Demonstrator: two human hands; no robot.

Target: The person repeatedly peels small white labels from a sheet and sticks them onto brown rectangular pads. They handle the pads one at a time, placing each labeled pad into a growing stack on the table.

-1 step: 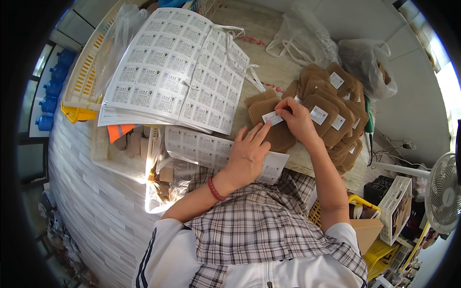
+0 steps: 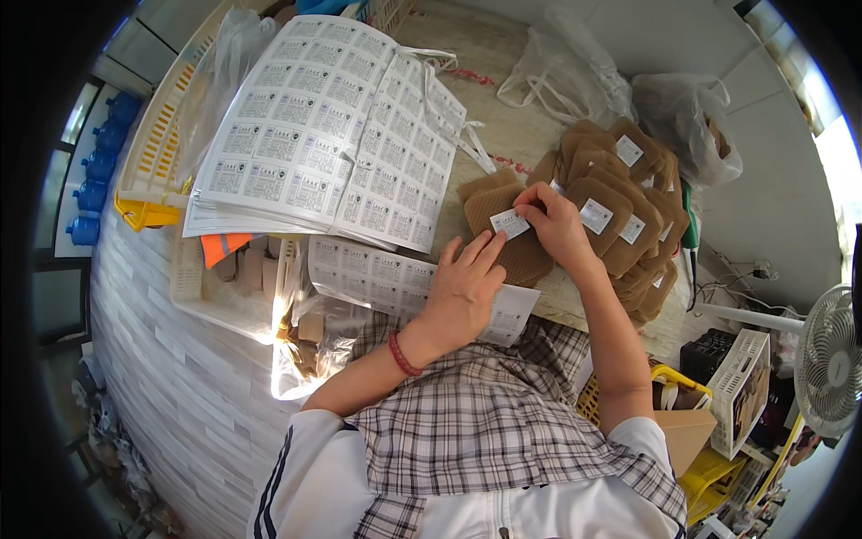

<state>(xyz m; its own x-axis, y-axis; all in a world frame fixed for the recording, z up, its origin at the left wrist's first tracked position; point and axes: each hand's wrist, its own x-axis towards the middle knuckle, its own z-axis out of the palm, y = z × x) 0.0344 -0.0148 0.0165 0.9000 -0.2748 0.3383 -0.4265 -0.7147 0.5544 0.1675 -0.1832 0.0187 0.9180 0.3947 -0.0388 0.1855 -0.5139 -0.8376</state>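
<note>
A small white printed label lies over a brown, ribbed, fabric-like piece on the table. My right hand pinches the label's right end between thumb and index finger. With fingers stretched out, my left hand touches the label's lower left edge by a fingertip. Under that hand runs a strip of label sheet along the table's near edge. To the right is a heap of similar brown pieces, several bearing white labels.
A thick stack of label sheets tied with white strips lies at the left, near a yellowish plastic basket. Clear plastic bags sit at the back. A green-handled tool stands beside the heap, and a fan is far right.
The label has tilted slightly, so more of its printed face shows. Both hands stay almost where they were.
</note>
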